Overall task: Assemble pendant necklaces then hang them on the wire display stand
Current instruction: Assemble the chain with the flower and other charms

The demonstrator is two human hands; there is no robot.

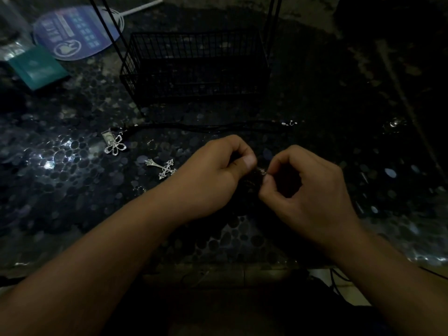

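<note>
My left hand and my right hand meet at the table's middle, fingertips pinched together on a small silver piece and a dark cord that is hard to make out. A silver cross pendant lies just left of my left wrist. A silver flower pendant lies further left, at the end of a black cord stretched across the table. The black wire display stand with its basket base stands behind the cord.
A round blue hand fan and a teal box lie at the back left. Small silver clasp bits glint at the cord's right end. A small ring lies near the flower. The tabletop is dark and pebble-patterned.
</note>
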